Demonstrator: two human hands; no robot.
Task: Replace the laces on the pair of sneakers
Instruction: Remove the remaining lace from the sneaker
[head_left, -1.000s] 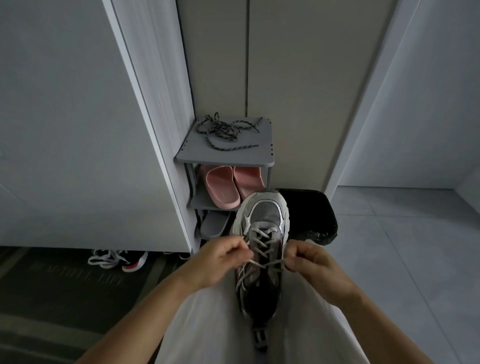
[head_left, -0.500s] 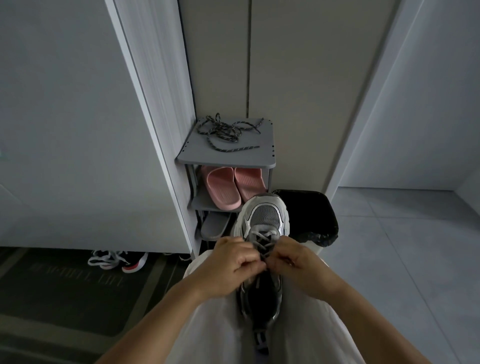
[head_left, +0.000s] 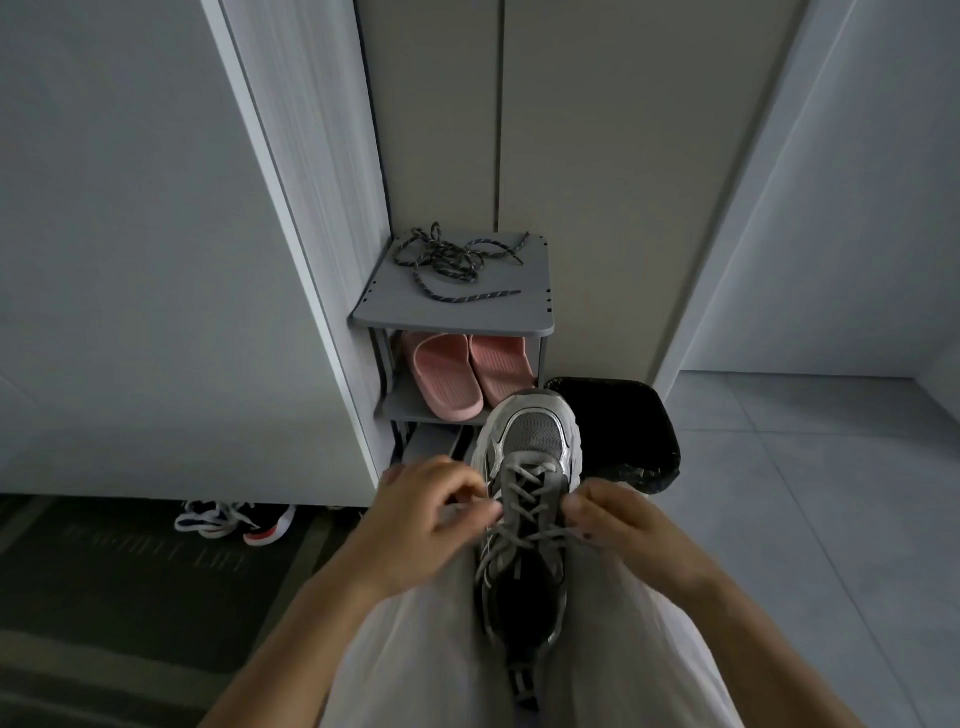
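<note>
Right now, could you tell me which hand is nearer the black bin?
Right. The right hand sits just short of the black bin; the left hand lies beyond the sneaker, farther away.

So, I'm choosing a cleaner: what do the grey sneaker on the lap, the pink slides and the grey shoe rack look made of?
Grey-and-silver sneaker: fine mesh at the toe, edged by glossy synthetic overlays. Pink slides: likely moulded foam or rubber, matte, one piece, no visible seams. Grey shoe rack: probably matte plastic, maybe painted board; smooth top, rounded corners, edge holes.

Grey-silver sneaker (head_left: 537, 441); pale grey laces (head_left: 527, 499); pink slippers (head_left: 447, 379); spare laces (head_left: 452, 260) — seemingly dark, flecked.
</note>
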